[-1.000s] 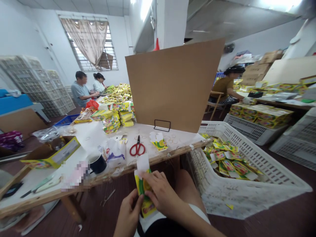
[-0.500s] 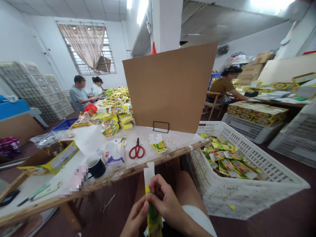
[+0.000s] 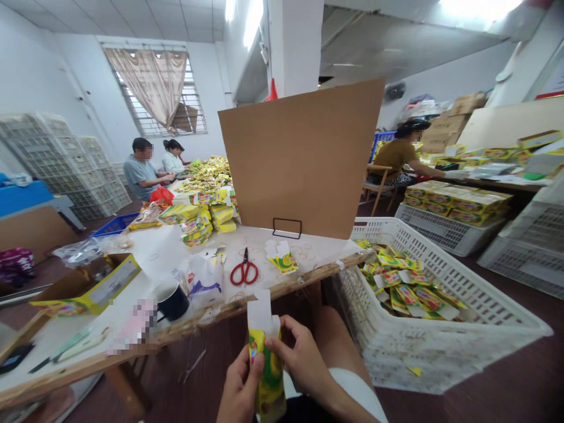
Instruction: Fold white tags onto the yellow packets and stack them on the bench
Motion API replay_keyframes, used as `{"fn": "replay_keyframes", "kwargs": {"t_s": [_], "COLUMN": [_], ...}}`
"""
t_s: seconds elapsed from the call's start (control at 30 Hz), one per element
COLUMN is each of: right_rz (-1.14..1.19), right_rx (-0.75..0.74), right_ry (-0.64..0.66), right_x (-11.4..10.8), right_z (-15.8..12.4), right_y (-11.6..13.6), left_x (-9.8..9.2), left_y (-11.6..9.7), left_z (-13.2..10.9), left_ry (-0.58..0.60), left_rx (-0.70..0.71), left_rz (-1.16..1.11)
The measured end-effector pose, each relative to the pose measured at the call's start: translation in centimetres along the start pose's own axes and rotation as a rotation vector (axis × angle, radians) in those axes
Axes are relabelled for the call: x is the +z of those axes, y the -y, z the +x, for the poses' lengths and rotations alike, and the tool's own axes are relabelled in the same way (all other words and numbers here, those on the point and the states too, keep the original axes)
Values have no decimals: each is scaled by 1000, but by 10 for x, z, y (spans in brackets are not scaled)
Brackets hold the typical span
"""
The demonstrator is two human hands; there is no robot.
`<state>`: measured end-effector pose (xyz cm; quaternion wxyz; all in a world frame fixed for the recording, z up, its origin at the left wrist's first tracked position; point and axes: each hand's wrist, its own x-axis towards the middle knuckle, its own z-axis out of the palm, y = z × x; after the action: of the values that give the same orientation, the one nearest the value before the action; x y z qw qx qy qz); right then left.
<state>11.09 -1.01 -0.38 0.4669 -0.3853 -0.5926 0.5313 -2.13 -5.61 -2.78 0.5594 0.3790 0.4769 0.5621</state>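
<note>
A small yellow and green printed carton (image 3: 274, 385) stands upright over my lap, its white end flaps sticking up. My left hand (image 3: 239, 382) is closed around its left side, thumb on the front. With thumb and fingers my right hand (image 3: 304, 359) pinches the upper right edge beside a small white side flap. The lower end of the carton runs toward the bottom of the picture. On the table edge ahead lie flat cartons (image 3: 282, 258) of the same print and red-handled scissors (image 3: 244, 271).
A white plastic basket (image 3: 445, 346) of flat cartons stands at my right. On the table are a dark mug (image 3: 173, 302), a plastic bag (image 3: 205, 279), stacked cartons (image 3: 197, 226) and a large cardboard sheet (image 3: 304, 164). Several people sit at work farther back.
The carton has turned and opened out from a narrow, edge-on shape, showing a wider front and spread white flaps. My right hand has shifted slightly right, to its upper edge.
</note>
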Motion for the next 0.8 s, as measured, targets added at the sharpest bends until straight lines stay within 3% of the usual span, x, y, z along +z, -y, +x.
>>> {"fn": "replay_keyframes", "kwargs": {"t_s": [0.1,0.3,0.4,0.6,0.8], "right_rz": [-23,-118,-189,-308,-153], "right_rx": [-5,-54,-73,-124,-86], "right_ry": [-22,68,33,-14,-73], "right_x": [-1,-4,-2,4,-2], "right_z": [-2,-7,-9,-12,-12], "right_y": [-4,-1,-1,-5,-4], "left_x": [2,-1,-2,-6,-3], "left_y": [-4,-5,-6,-14,-14], "left_z": [-1,0,0,0,-3], "left_ry": [3,2,-12,-7,-109], "left_rx": [32,13,20,78,155], "left_rz": [86,62,63,280,209]}}
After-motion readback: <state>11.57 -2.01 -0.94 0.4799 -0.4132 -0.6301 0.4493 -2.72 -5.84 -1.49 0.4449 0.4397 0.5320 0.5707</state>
